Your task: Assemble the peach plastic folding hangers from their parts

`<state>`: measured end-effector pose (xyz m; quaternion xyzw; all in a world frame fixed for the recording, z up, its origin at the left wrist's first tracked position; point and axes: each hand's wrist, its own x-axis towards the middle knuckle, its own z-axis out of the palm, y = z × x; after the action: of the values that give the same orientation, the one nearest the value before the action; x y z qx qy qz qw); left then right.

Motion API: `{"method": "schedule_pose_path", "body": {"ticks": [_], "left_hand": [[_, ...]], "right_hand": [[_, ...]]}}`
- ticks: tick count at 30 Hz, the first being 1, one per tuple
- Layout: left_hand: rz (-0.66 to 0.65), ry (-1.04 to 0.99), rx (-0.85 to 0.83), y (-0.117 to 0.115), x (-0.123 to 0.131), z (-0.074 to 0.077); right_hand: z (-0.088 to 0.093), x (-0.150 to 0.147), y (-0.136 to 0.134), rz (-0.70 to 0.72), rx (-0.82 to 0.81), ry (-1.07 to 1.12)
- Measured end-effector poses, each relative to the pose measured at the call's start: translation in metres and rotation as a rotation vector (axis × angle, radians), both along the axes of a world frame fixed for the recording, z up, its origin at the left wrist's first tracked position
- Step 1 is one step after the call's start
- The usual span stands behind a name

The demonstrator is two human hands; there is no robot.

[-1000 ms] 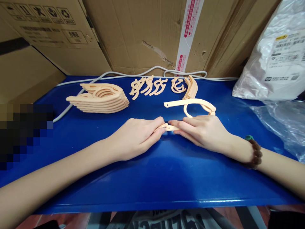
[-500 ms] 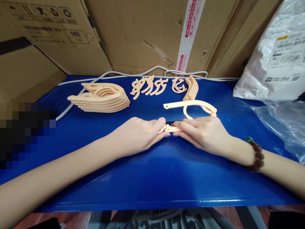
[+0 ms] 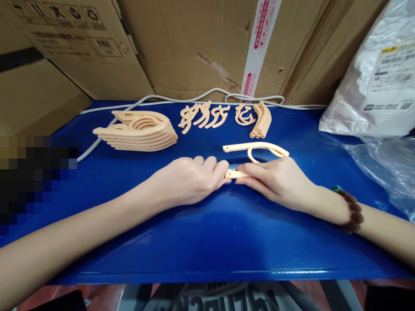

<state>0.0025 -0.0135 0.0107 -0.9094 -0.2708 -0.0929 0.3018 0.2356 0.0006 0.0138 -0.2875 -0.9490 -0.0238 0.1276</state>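
In front of me, my right hand point(image 3: 275, 179) is closed around a peach plastic folding hanger point(image 3: 246, 147). One long arm of it, with a hole at its tip, sticks out to the left above my knuckles, and a curved piece shows under that arm. Another holed end point(image 3: 231, 174) of the hanger comes out between my right thumb and fingers. My left hand point(image 3: 194, 179) is closed at this end, fingers curled and pinching. Whatever small part lies inside the left fingers is mostly hidden by them. Both hands nearly meet just above the table.
A stack of similar peach hangers point(image 3: 139, 134) lies on the blue table point(image 3: 207, 242) at the left. Loose hooks point(image 3: 204, 115) and a bundle of curved arms point(image 3: 263, 119) lie behind my hands. Further back are a white cable point(image 3: 155, 98) and cardboard point(image 3: 194, 43); a plastic bag point(image 3: 366, 95) stands right.
My left hand has rolled over and its fingers curl more tightly, covering the small part visible before. The long hanger arm over my right hand has tipped slightly lower.
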Motion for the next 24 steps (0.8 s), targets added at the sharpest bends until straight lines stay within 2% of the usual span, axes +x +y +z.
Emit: {"method": "schedule_pose_path", "body": {"ticks": [5, 9, 18, 24], "left_hand": [[-0.012, 0.016, 0.072, -0.001, 0.001, 0.002], [-0.044, 0.015, 0.075, 0.000, -0.001, 0.001], [-0.060, -0.178, -0.118, 0.004, 0.000, -0.008], [-0.027, -0.210, -0.259, 0.004, -0.002, -0.006]], "right_hand": [[0.001, 0.000, 0.001, -0.006, -0.058, -0.017], [-0.001, 0.000, 0.001, 0.002, -0.036, -0.031], [-0.004, -0.001, -0.001, 0.006, 0.149, -0.055], [-0.003, -0.003, -0.002, 0.002, 0.162, -0.056]]}}
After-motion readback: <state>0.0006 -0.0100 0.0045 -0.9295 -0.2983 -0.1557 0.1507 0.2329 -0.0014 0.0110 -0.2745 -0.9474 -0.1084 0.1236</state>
